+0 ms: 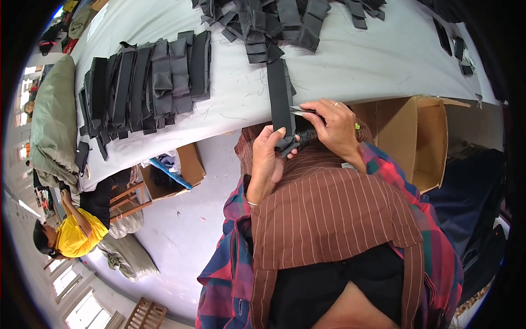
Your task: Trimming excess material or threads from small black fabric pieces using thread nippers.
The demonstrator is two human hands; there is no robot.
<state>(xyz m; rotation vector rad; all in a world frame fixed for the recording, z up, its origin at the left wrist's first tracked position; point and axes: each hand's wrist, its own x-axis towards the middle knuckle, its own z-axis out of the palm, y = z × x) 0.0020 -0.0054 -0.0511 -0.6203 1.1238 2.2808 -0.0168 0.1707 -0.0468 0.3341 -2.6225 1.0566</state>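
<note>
A long dark grey fabric strip (281,93) runs from the table's edge down toward my lap. My left hand (268,153) is closed on its lower end, thumb on top, with the cloth bunched between the fingers. Small thread snips (298,111) with silvery pointed blades are pinched in my right hand (337,126). Their tips lie at the strip's right edge, just above my left hand; whether they touch the cloth I cannot tell. The palm hides most of the snips.
A row of stacked grey strips (148,82) lies at the table's left, and a loose heap (263,24) at the back. White cloth (235,82) covers the table. Cardboard boxes (394,126) (192,164) stand below it. A person in yellow (82,233) is at far left.
</note>
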